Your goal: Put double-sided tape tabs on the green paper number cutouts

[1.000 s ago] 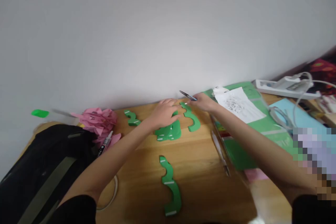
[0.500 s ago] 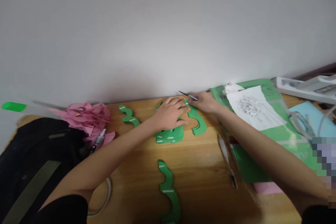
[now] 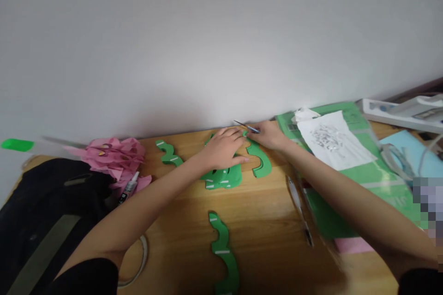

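Note:
My left hand (image 3: 224,148) lies flat, fingers stretched out, over a stack of green paper cutouts (image 3: 223,179) with short white strips on them. It covers the upper part of the stack. My right hand (image 3: 268,134) is closed around slim pointed tweezers (image 3: 246,126), whose tips point left toward the wall. Just below that hand sits a wavy green cutout (image 3: 262,162), its top end close to the fingers. Another wavy cutout (image 3: 169,152) rests left of the stack, partly behind my left forearm. A longer one (image 3: 223,251) with white strips lies nearer to me.
Crumpled pink paper (image 3: 114,156), a glue tube (image 3: 128,189) and a black bag (image 3: 51,207) lie left. A tape roll (image 3: 144,258) is beside my left elbow. Right are a white pen-like tool (image 3: 299,207), a green folder (image 3: 360,216) and white paper (image 3: 346,147) bearing scraps. A wall stands behind.
Both hands stay almost in place, the right still gripping the tweezers. The view has shifted very slightly; the cutouts lie as before.

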Action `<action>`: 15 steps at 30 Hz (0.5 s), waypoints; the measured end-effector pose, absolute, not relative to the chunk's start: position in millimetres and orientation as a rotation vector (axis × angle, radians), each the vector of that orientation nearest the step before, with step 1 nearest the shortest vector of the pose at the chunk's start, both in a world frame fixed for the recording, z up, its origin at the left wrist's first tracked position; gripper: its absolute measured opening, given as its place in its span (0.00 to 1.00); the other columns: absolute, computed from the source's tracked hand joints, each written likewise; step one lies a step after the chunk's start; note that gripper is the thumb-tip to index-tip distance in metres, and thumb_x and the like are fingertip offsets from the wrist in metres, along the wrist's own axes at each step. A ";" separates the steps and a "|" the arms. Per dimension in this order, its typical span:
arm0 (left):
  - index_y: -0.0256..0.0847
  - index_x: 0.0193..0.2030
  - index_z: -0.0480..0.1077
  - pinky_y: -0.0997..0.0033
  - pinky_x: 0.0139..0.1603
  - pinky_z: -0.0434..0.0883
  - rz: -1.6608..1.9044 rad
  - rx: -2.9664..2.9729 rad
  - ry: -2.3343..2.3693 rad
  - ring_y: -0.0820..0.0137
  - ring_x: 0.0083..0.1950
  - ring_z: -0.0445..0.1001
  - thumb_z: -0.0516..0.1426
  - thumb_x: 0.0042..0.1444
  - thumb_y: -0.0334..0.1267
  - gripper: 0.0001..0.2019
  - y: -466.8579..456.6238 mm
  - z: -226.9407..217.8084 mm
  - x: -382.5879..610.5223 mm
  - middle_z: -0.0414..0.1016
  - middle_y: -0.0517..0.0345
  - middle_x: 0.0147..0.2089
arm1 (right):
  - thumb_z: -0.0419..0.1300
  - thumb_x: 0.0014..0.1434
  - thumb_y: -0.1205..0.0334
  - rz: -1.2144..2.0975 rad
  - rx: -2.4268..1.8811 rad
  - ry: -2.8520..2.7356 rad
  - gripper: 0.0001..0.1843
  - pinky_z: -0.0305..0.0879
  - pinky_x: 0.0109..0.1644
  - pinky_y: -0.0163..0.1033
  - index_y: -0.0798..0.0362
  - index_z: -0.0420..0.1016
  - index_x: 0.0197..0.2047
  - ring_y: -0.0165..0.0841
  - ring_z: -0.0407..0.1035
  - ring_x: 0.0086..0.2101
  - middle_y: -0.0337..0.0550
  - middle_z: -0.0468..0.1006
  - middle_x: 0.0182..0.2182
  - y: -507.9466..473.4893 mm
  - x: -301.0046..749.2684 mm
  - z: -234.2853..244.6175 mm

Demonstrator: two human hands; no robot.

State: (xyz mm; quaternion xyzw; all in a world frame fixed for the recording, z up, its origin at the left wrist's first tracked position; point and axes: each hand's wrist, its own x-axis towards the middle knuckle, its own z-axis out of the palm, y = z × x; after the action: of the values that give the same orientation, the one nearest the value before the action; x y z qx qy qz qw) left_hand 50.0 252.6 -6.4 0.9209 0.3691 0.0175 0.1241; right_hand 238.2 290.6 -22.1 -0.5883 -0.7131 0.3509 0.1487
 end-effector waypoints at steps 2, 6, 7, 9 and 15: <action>0.28 0.61 0.64 0.55 0.66 0.54 0.058 2.683 1.098 0.53 0.67 0.59 0.55 0.58 0.56 0.33 253.1 -7.2 50.4 0.65 0.36 0.64 | 0.60 0.50 0.59 0.997 -1.720 -2.056 0.08 0.58 0.30 0.36 0.52 0.77 0.24 0.32 0.65 0.23 0.37 0.69 0.15 289.9 237.1 -22.8; 0.27 0.61 0.64 0.54 0.66 0.53 -0.006 2.742 1.100 0.52 0.67 0.59 0.56 0.58 0.55 0.34 251.2 -6.0 53.2 0.66 0.36 0.63 | 0.60 0.50 0.60 0.973 -1.780 -2.069 0.09 0.56 0.29 0.36 0.53 0.76 0.24 0.31 0.63 0.23 0.36 0.68 0.16 290.8 235.3 -20.7; 0.26 0.60 0.65 0.54 0.66 0.52 -0.032 2.765 1.098 0.51 0.67 0.59 0.56 0.57 0.55 0.34 250.3 -5.0 54.1 0.66 0.35 0.63 | 0.60 0.50 0.59 0.965 -1.802 -2.072 0.09 0.55 0.29 0.35 0.53 0.76 0.23 0.30 0.63 0.22 0.36 0.67 0.15 291.4 235.2 -19.5; 0.23 0.60 0.64 0.53 0.66 0.52 -0.083 2.813 1.086 0.49 0.66 0.60 0.57 0.57 0.56 0.36 248.9 -2.5 55.8 0.66 0.33 0.62 | 0.62 0.49 0.59 0.949 -1.848 -2.079 0.09 0.54 0.28 0.35 0.54 0.75 0.22 0.30 0.62 0.21 0.35 0.65 0.14 292.5 235.3 -17.0; 0.30 0.57 0.69 0.56 0.65 0.56 -0.077 2.708 1.149 0.53 0.65 0.61 0.53 0.60 0.54 0.29 251.6 3.6 58.9 0.70 0.41 0.60 | 0.61 0.52 0.64 0.884 -1.876 -2.150 0.06 0.59 0.31 0.33 0.56 0.79 0.31 0.30 0.68 0.26 0.40 0.77 0.23 288.7 235.4 -8.1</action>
State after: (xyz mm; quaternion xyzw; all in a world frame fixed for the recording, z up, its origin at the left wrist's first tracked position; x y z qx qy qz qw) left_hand 58.9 251.6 3.6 0.9158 0.3884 -0.0260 0.0992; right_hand 235.4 288.7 -8.1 -0.6262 -0.7176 0.2948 0.0769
